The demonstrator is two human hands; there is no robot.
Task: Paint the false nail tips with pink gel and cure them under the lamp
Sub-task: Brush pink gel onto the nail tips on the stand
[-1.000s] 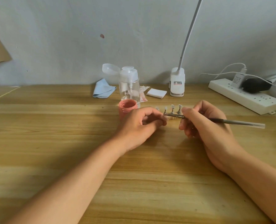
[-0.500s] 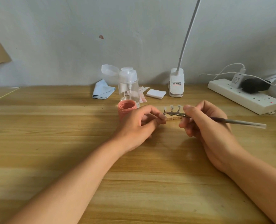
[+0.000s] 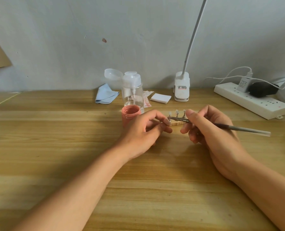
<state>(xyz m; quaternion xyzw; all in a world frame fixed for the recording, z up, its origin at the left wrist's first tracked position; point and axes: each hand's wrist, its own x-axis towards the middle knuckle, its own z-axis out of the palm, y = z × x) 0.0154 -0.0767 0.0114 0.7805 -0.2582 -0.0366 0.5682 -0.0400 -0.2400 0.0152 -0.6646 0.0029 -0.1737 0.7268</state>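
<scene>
lamp head: off top edge | stand left end: behind left hand | brush tip: indistinct

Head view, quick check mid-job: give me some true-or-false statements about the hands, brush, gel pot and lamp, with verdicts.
1. The right hand grips the brush. True.
2. The pink gel pot is capped. False: it stands open, with no lid on it.
3. The left hand pinches the left end of the nail stand. True.
4. The clip lamp stands left of the pump bottle. False: it stands to the bottle's right, by the wall.
5. The brush tip is dipped in the gel pot. False: it points at the nail tips on the stand.
</scene>
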